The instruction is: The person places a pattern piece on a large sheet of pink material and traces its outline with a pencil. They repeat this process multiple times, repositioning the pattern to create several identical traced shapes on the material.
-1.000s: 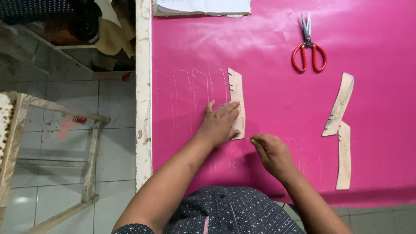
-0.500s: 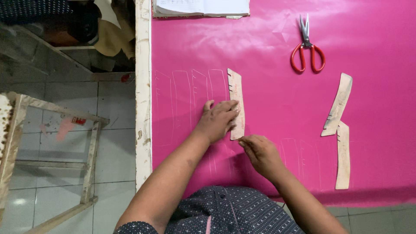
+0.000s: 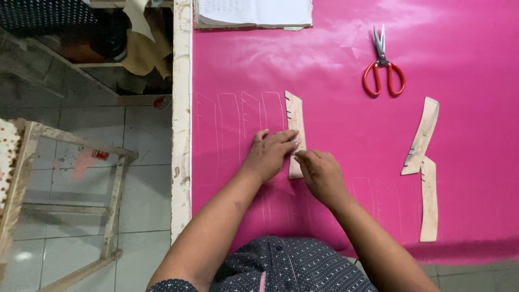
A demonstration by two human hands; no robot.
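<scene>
A narrow cardboard pattern piece point(image 3: 294, 114) with a notched edge lies on the pink sheet point(image 3: 335, 70). My left hand point(image 3: 268, 153) presses flat on its lower half, fingers spread over it. My right hand point(image 3: 320, 174) sits just right of the piece at its lower edge, fingers pinched together as if on a small marker that I cannot make out. Faint white traced outlines point(image 3: 238, 113) of the same shape run in a row to the left of the piece.
Red-handled scissors point(image 3: 383, 71) lie at the upper right. Two more cardboard pattern strips point(image 3: 423, 135) point(image 3: 428, 199) rest at the right. An open notebook point(image 3: 254, 12) sits at the table's far edge. A wooden frame point(image 3: 70, 189) stands on the tiled floor left of the table edge point(image 3: 181, 119).
My right hand has moved up and left from the lower sheet to the pattern piece's right edge. My left hand stays on the piece.
</scene>
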